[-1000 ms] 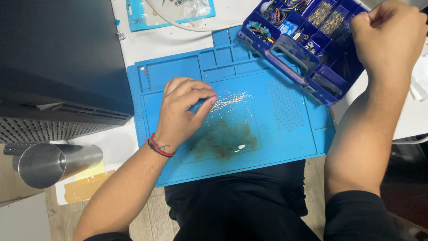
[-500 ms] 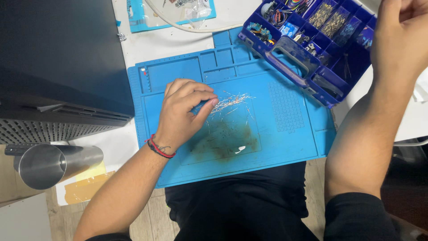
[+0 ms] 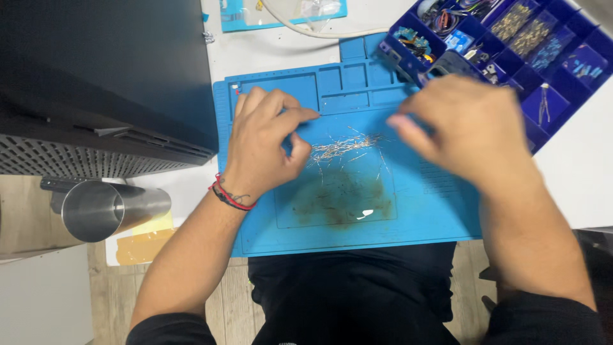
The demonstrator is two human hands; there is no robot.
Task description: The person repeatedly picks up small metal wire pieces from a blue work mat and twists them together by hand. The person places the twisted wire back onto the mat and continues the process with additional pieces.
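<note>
A blue work mat (image 3: 421, 211) with moulded compartments lies in front of me, stained brown in its middle. A loose bundle of thin metal wire leads (image 3: 341, 148) rests on it. My left hand (image 3: 263, 139) sits on the mat just left of the leads, fingers curled, fingertips close to them. Blurred by motion, my right hand (image 3: 469, 128) hovers over the mat's upper right, fingers pointing left toward the leads; whether it holds anything small I cannot tell.
A dark blue compartment box (image 3: 511, 45) of small electronic parts stands at the upper right. A large black case (image 3: 96, 83) fills the left side. A steel cup (image 3: 105, 207) lies at lower left. A white cable (image 3: 306, 29) and a clear bag lie beyond the mat.
My right hand has come down from the parts box to the mat near the wire leads. My left hand has stayed beside the leads.
</note>
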